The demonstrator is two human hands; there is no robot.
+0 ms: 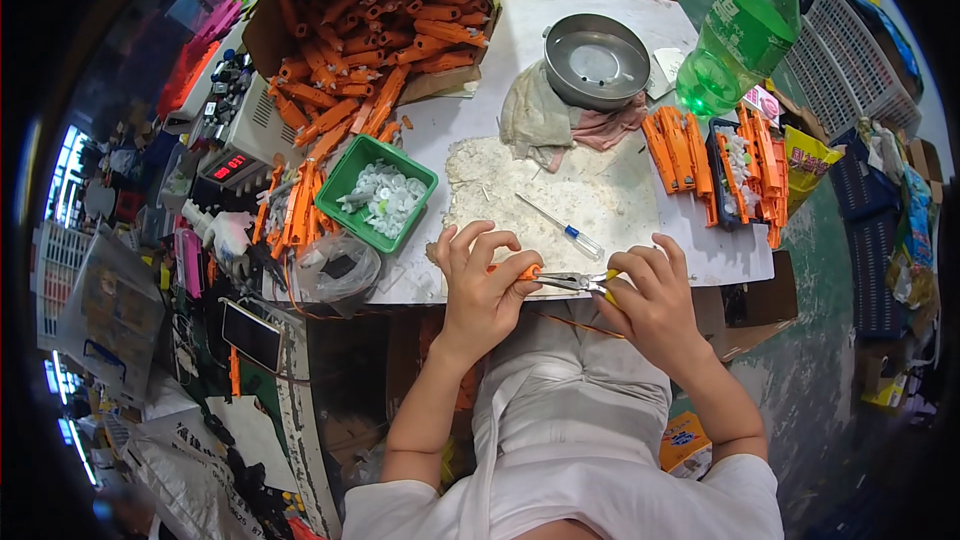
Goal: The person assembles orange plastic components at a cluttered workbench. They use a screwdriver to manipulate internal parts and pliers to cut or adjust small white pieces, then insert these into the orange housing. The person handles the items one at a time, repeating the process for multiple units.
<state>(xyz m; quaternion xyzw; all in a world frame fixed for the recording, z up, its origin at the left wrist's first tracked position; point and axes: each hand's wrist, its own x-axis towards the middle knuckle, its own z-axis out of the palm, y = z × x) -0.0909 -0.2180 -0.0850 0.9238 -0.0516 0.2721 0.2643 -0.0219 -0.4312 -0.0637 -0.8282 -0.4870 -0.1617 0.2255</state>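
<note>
Near the front edge of the white table, my left hand (482, 275) pinches a small orange plastic part (531, 272), mostly hidden by the fingers. My right hand (650, 292) is closed round the yellow handles of long-nose pliers (572, 281), whose metal jaws point left and meet the end of the orange part. Just beyond the hands, a screwdriver (570, 230) with a clear and blue handle lies on a worn, pale work patch (480, 175). Left of it stands a green bin (421, 172) holding small translucent white plastic pieces (388, 198).
A box heaped with orange plastic parts (390, 10) tips open at the far left. A metal bowl (597, 60) rests on rags (540, 115). On the right are more orange parts (680, 150), a black tray (722, 180) and a green bottle (742, 25). A device with red digits (235, 166) stands left.
</note>
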